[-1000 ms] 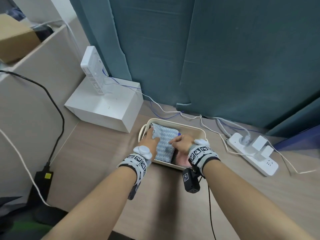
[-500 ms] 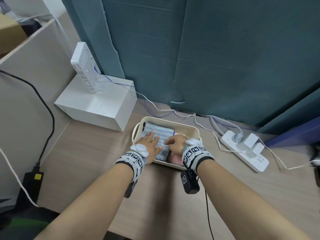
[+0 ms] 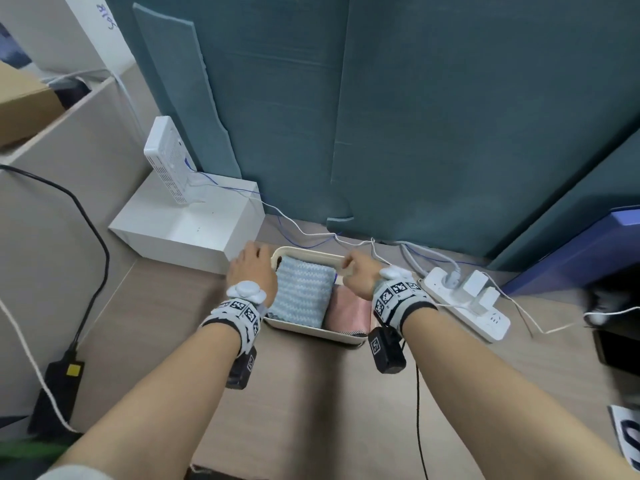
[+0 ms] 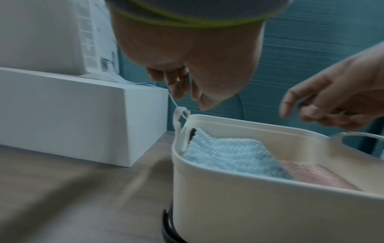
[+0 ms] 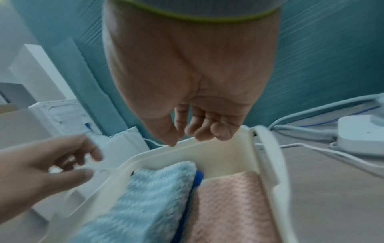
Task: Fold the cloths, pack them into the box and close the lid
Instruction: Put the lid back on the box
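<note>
A cream plastic box point(image 3: 304, 329) stands on the wooden table and has no lid on it. Inside it a folded light blue cloth point(image 3: 301, 294) lies on the left and a folded pink cloth point(image 3: 348, 311) on the right. A dark blue edge point(image 5: 198, 177) shows between them. My left hand point(image 3: 252, 268) hovers over the box's left end, above the end handle point(image 4: 180, 121), fingers hanging loosely and holding nothing. My right hand point(image 3: 358, 275) hangs over the far rim point(image 5: 218, 148), fingers loosely curled and empty. Something dark point(image 4: 168, 222) sticks out from under the box.
A white case point(image 3: 187, 226) with an upright router point(image 3: 166, 161) stands just left of the box. A white power strip point(image 3: 467, 303) with plugs lies to the right, its cables running behind the box. Teal panels wall off the back. A black adapter point(image 3: 65, 372) lies at the far left.
Both hands have lifted off the cloths. The left hand moved out to the box's left end and the right hand moved to the far rim.
</note>
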Motion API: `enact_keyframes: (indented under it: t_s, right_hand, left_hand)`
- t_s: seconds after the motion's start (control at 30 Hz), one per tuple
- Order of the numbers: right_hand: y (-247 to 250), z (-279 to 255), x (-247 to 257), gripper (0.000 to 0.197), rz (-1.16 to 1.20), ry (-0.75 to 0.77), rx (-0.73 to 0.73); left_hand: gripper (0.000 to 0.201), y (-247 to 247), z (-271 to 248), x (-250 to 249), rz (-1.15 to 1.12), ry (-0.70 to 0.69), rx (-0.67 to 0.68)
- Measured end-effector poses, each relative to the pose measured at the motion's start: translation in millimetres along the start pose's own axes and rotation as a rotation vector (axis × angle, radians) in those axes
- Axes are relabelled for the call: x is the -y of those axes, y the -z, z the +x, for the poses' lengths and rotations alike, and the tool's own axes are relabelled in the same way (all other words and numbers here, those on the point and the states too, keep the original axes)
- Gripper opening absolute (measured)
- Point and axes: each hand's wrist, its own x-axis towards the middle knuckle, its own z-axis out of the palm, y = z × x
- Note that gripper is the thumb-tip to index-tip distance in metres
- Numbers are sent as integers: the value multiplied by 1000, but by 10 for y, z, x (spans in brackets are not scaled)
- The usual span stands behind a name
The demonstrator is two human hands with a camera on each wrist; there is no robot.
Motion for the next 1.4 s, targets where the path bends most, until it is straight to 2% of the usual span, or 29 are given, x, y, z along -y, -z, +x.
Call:
enact_keyframes:
  t_s: [0.07,0.13,0.27,0.5,0.63,0.73,0.83,0.97,1.07,1.3,1.4]
  right_hand:
    - [124,-47,-147,22,-16,-60,-65]
    - [187,-147,-267,26,-43,-129,-75]
    - [128,-241,-470,42,-180,-229,-63]
    - [-34,-278,-574,28,-59,-200,-109]
    - [5,-384,-626,42,32,-182,-127]
    - [81,-498,-721,51,67,-192,-141]
    - [169,-829,-981,53,84,-212,-179]
    - [153,-1257,-1373,55,111,-242,-171]
    - [5,-1512,-1722,67,127,-245,-154]
    - [-366,-2017,-2046,81,123,-230,-45]
    - [-528,-1994,-2154,91,103,-243,-29]
  left_hand:
    - [23,-28,4,102,-110,119,52]
    - [21,-61,-24,168,-208,178,135]
    - [21,-121,-98,195,-255,179,157]
    - [44,-159,-211,183,-345,145,110]
    - [47,-60,-296,125,-369,140,93]
    - [38,46,-425,17,-386,106,92]
    - [36,108,-688,-221,-360,48,61]
    - [27,159,-1099,-584,-342,70,111]
    - [23,119,-1457,-786,-346,97,143]
    - [23,-116,-2072,-878,-325,114,251]
    - [23,-188,-2170,-826,-289,120,271]
